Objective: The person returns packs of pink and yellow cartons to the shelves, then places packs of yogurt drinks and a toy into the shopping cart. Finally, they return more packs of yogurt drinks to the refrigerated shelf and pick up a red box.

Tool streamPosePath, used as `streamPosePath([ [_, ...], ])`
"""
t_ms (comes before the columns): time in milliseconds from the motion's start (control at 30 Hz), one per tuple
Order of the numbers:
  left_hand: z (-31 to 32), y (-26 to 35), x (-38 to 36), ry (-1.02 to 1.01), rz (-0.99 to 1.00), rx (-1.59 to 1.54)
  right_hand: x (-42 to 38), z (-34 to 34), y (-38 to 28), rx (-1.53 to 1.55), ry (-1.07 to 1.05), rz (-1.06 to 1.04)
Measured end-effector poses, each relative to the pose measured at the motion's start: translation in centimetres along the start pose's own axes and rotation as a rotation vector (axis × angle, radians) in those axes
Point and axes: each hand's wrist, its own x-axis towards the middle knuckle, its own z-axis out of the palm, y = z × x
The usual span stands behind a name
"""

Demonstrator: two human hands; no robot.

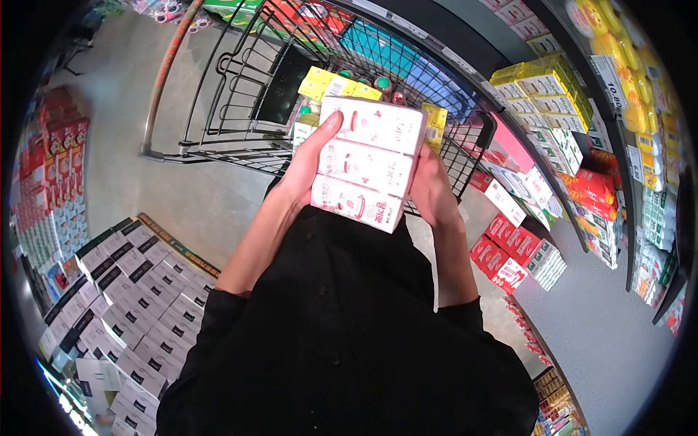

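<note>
1. Holding a pink and white multipack of small cartons [367, 163], the person grips it from both sides in front of the chest, just above the near rim of a shopping cart [240, 149].
2. The left hand [309, 163] is wrapped round the left edge of the pack, fingers closed under it and the thumb stretched flat along its top corner.
3. The right hand [430, 190] clasps the right edge, its fingers curled behind the pack and mostly out of sight.
4. The pack is carried entirely by the hands and touches neither the cart nor any shelf.
5. Judging by how things lie, the pack is off the shelf but not yet in the cart, which already carries yellow boxes [331, 83] and other goods along its far side.
6. Shelves [574, 138] of green, yellow and red cartons run along the right edge; stacked white boxes [138, 291] fill a display at the lower left.
7. Print on the pack is too small to read, and its underside is hidden.
8. The strong lens curve bends the aisle, and the person's black sleeves and top [342, 341] cover the floor directly below.
</note>
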Motion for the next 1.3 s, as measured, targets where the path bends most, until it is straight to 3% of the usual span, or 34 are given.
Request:
streamPosePath([
  [200, 0.4, 0.5, 0.3, 0.112, 0.083, 0.374, -1.3, 0.3, 1.3, 0.11, 0.083, 0.057],
  [367, 1.1, 0.1, 0.2, 0.177, 0.065, 0.315, -0.7, 1.1, 1.1, 0.108, 0.17, 0.081],
  [567, 2.2, 0.3, 0.8, 0.164, 0.061, 0.164, 1.5, 2.5, -1.2, 0.001, 0.202, -0.07],
  [700, -1.1, -0.6, 3.5, 0.266, 0.178, 0.422, 4.7, 0.2, -2.9, -0.247, 0.163, -0.174],
  [800, -4.3, -0.5, 3.5, 0.349, 0.33, 0.929, 7.2, -1.4, -5.5, -0.746, 0.274, -0.367],
  [833, -5.4, -0.4, 2.9, 0.35, 0.342, 0.917, 8.1, -2.2, -6.7, -0.897, 0.332, -0.425],
  [900, -7.4, -0.6, 1.1, 0.395, 0.371, 1.395, 10.4, -4.6, -8.7, -0.837, 0.375, -0.443],
  [1000, -10.3, -1.8, -1.0, 0.553, 0.302, 1.563, 13.0, -3.9, -13.1, -0.842, 0.398, -0.498],
  [1033, -11.4, -2.3, -1.3, 0.562, 0.3, 1.549, 13.8, -4.5, -14.1, -1.01, 0.474, -0.523],
  [1100, -13.2, -3.3, -1.6, 0.414, 0.61, 1.886, 15.7, -6.7, -15.9, -1.398, 0.581, -0.493],
  [1133, -13.0, -3.8, -1.3, 0.433, 0.648, 1.966, 16.4, -6.5, -16.6, -1.404, 0.567, -0.491],
  [1200, -12.9, -4.0, -0.9, 0.452, 0.576, 1.961, 17.8, -6.0, -17.8, -1.896, 0.728, -0.182],
  [1300, -12.8, -3.8, -0.4, 0.494, 0.486, 1.957, 19.7, -7.8, -18.2, -1.937, 0.632, -0.083],
])
